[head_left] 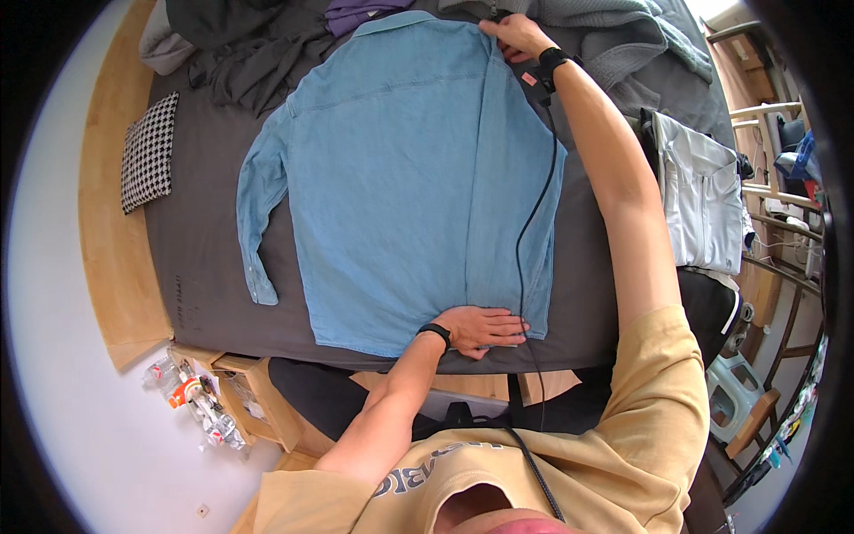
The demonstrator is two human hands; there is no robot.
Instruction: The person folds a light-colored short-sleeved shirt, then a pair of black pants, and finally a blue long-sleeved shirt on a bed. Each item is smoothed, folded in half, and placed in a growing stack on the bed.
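A light blue denim shirt [382, 196] lies spread with its back up and its collar at the far end. Its left sleeve [260, 209] hangs out to the side, bent downward. Along the right side runs a long lengthwise fold line, and no sleeve sticks out there. My left hand [485, 327] presses flat on the lower right hem, fingers stretched to the right. At the far right shoulder, my right hand [518, 37] has its fingers closed on the shirt's edge; the fingertips are partly hidden. Both wrists wear black bands.
The shirt is on a dark grey bed sheet [587, 303]. Dark clothes [240, 62] and a grey knit [623, 40] are heaped at the far side. Folded light grey clothing [703, 200] sits at right, a houndstooth cushion [149, 151] at left. A black cable [532, 214] hangs across the shirt.
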